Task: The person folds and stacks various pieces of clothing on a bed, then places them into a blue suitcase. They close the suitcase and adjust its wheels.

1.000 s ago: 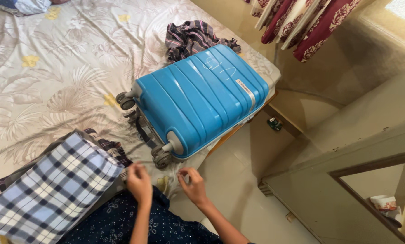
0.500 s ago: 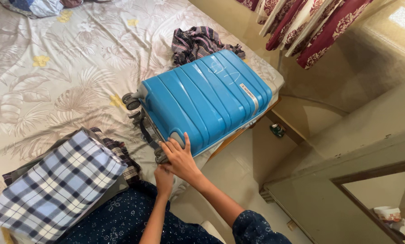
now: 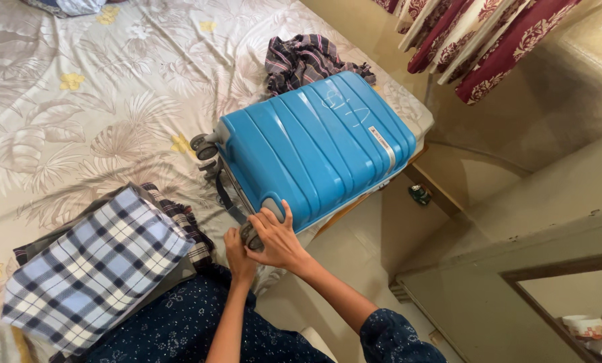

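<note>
While the blue suitcase (image 3: 318, 151) lay flat on the floral bedsheet (image 3: 79, 114) near the bed's edge, the right hand (image 3: 277, 235) rested at its six o'clock corner, fingers curled over the shell by a wheel (image 3: 250, 236). At that hand's nine o'clock, the left hand (image 3: 237, 252) pressed against the same wheel; whether it gripped anything could not be told. Folded plaid clothes (image 3: 96, 269) sat at the suitcase's eight o'clock, crumpled striped cloth (image 3: 304, 59) at twelve.

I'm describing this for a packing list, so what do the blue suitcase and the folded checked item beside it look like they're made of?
Blue suitcase: apparently hard moulded plastic, semi-gloss; ridged shell catches the light. Folded checked cloth: woven fabric, probably cotton, matte, with soft folds.
</note>
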